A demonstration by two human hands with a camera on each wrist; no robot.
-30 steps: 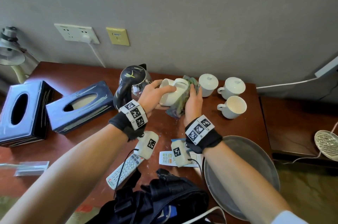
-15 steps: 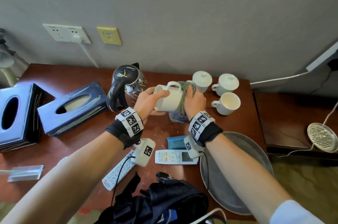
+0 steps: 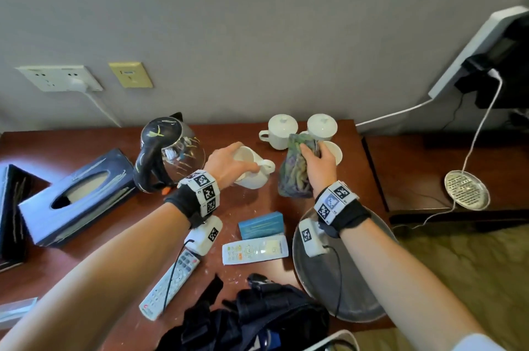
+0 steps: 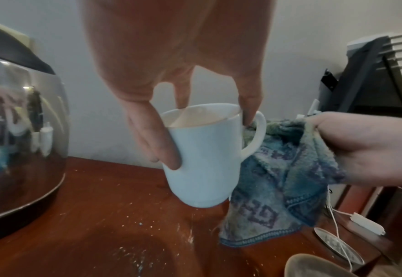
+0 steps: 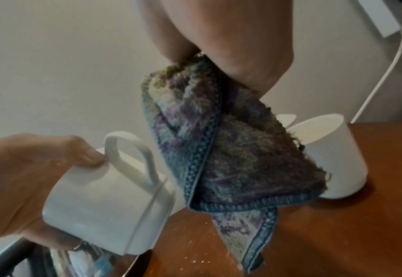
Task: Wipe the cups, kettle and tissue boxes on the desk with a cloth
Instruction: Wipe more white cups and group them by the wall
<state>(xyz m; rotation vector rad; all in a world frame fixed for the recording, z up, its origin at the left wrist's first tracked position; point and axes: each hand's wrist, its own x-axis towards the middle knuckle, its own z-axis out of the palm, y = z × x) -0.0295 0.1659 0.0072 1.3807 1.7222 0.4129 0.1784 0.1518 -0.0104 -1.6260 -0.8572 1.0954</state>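
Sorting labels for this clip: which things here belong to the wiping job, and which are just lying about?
Job: held cup, cloth, kettle, tissue boxes, lidded cups, open cup.
Lying about: remotes, blue box, tray, black bag.

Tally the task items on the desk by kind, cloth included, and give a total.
White ceramic cups: 4 — held, open, lidded and
Glass kettle with black handle: 1
Dark blue tissue boxes: 2 —
Blue-purple terry cloth: 1
Total: 8
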